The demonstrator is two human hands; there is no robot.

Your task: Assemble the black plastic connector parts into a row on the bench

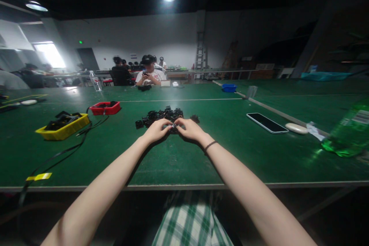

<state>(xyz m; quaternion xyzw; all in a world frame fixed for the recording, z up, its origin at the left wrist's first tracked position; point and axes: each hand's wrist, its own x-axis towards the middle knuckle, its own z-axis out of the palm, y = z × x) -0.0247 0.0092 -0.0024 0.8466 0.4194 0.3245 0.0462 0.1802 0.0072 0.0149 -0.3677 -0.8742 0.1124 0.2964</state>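
Note:
My left hand [157, 130] and my right hand [190, 128] meet over the green table, fingertips closed around a small black part [173, 127] with a shiny spot on it. Its exact kind is too small to make out, and my fingers cover its sides. Just beyond my hands lies a loose pile of similar black parts [165, 113]. One black piece [195, 118] sits apart, to the right of the pile. Both forearms reach in from the near edge, and a dark band circles my right wrist.
At left stand a yellow bin [65, 132] and a red bin [106, 109] holding black parts, with a black cable [77, 144] beside them. A phone [266, 123], a pale oval object [296, 128] and a green bottle [350, 130] are at right. Across the table sits a person [150, 75].

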